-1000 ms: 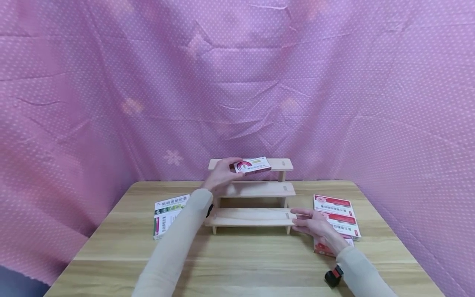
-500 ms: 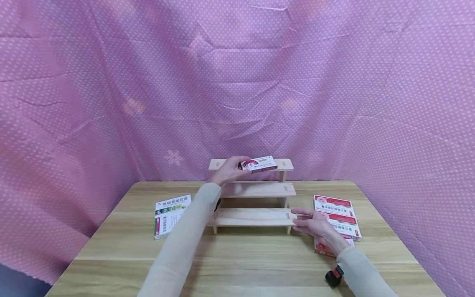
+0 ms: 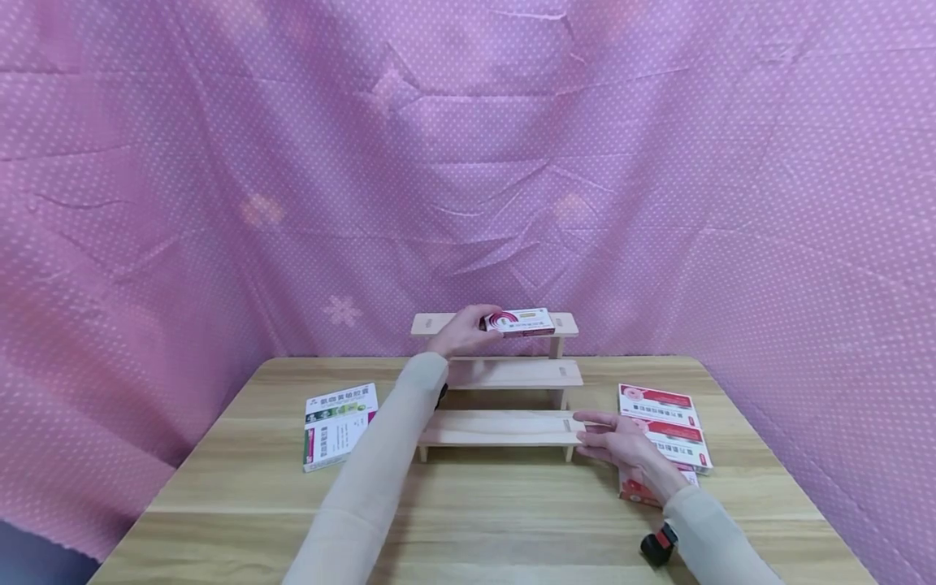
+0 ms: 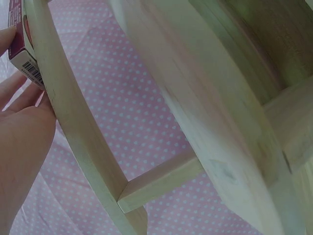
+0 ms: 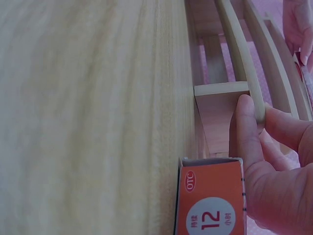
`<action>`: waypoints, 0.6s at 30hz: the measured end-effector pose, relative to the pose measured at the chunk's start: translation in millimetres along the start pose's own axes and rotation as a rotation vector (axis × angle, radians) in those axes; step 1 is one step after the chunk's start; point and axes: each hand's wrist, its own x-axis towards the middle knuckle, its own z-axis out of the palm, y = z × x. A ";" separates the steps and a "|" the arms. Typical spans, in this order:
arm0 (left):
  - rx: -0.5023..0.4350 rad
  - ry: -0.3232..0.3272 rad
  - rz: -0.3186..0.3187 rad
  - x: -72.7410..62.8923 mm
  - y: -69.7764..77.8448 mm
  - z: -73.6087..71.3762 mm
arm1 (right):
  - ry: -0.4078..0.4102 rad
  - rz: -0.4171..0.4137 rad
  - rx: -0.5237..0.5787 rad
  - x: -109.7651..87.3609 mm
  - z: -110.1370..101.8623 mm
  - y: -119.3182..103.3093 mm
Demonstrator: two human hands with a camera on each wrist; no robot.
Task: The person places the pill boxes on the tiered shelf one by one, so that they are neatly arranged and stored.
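My left hand point(image 3: 464, 331) grips a white and dark-red medicine box point(image 3: 525, 322) by its left end. The box lies flat at the top step of a three-step wooden display stand point(image 3: 504, 426). In the left wrist view, its barcoded end point(image 4: 30, 68) meets the edge of the top board, with the fingers behind. Whether its whole underside rests on the wood is hidden. My right hand point(image 3: 625, 447) holds the right end of the lowest step, thumb and fingers on either side of the board point(image 5: 244, 58) in the right wrist view.
Two white and green medicine boxes point(image 3: 338, 439) lie on the table's left. Red and white boxes point(image 3: 669, 443) lie at the right, partly behind my right wrist. An orange box end point(image 5: 210, 196) stands close below the right hand. A pink dotted cloth point(image 3: 483, 179) hangs behind.
My left hand has carried the medicine box to the right along the top step, and the box now sits straighter and slightly lower. The right hand has stayed on the stand.
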 end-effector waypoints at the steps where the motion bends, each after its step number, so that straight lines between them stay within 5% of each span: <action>1: -0.022 -0.006 -0.015 0.6 0.5 0.4 | 0.001 -0.003 0.003 -0.2 -0.1 -0.2; 8: -0.165 0.004 -0.059 6.4 2.8 5.3 | -0.007 -0.007 0.007 -1.6 -1.2 0.3; 18: -0.081 0.057 -0.082 11.9 5.9 12.8 | -0.010 -0.003 0.004 -1.9 0.6 -0.5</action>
